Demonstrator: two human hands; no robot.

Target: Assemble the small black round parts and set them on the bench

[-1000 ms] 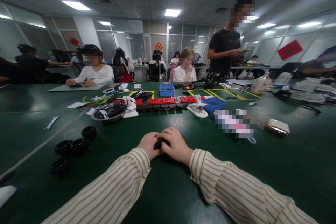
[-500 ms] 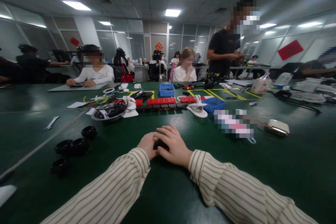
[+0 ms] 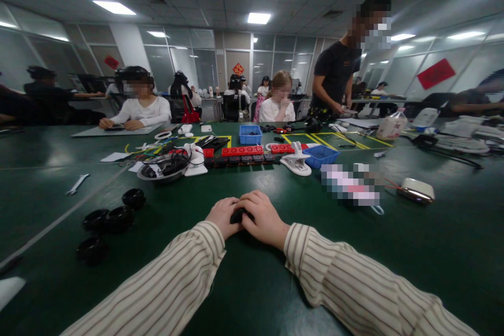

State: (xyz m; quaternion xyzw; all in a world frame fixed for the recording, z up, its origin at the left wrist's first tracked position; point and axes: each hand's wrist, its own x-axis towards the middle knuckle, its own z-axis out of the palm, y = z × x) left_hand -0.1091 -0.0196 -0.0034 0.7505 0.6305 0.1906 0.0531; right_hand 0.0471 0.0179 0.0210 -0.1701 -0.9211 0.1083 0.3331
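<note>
While the left hand (image 3: 222,216) and the right hand (image 3: 264,219) meet above the worktop (image 3: 252,289), a black part (image 3: 237,215) sits between them, low and central, mostly hidden by the fingers. The grip is clasped on it from both sides: the right hand curls over its top, and the left hand braces the other side, with its fingertips out of sight.

Handling of this part seems under way rather than complete, as both hands are on it. Whether anything on it is fastened, fitted or turned all the way cannot be told, because too little of it shows.

To the left, well apart from the hands, four black rings (image 3: 119,219) lie loose, three grouped closely and one set a little nearer. They look much alike, yet nothing marks them as finished or waiting, so how much is left cannot be judged from them. A wrench (image 3: 77,184) lies beyond them, untouched. Farther back, red strips (image 3: 243,151), a bowl (image 3: 159,179) of black leads, a white clip (image 3: 296,163) and two blue bins (image 3: 251,140) stand apart from both hands.
</note>
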